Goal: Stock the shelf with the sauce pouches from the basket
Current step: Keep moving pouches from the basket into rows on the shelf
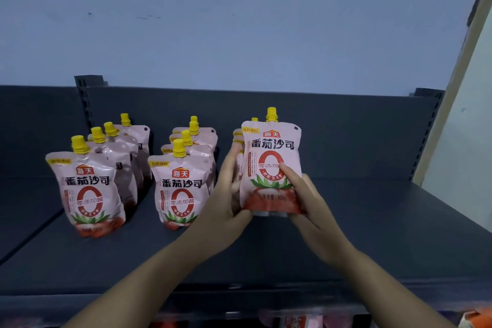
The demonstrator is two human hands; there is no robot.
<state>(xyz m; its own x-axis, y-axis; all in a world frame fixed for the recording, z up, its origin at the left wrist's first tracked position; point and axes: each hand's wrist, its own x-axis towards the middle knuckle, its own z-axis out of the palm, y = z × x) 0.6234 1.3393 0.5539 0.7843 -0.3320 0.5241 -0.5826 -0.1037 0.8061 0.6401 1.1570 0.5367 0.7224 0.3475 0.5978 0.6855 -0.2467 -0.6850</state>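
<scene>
I have both hands on one sauce pouch. My left hand grips its left edge. My right hand grips its lower right side, with the thumb on the front. The pouch is upright over the front part of the dark shelf. I cannot tell if its bottom touches the shelf.

Just behind the held pouch, by my left fingertips, more pouches stand in a line (I only see their edges and a bit of one yellow cap). Just left of my left hand is the middle row, one pouch behind another. Further left is the far row, lined up the same way.

Behind all the rows is the dark back panel. A slotted post stands at its left end. Above it is a pale blue wall. Below my arms, under the shelf edge, I see blurry pink and red packs.

Each pouch is pink with a yellow cap. A red badge says 海天, and big dark letters say 番茄沙司. Under that is a big red "0" with 零添加 across it, then green leaves and red tomato. Small print low on the held pouch looks like 305g, but it is blurry.
</scene>
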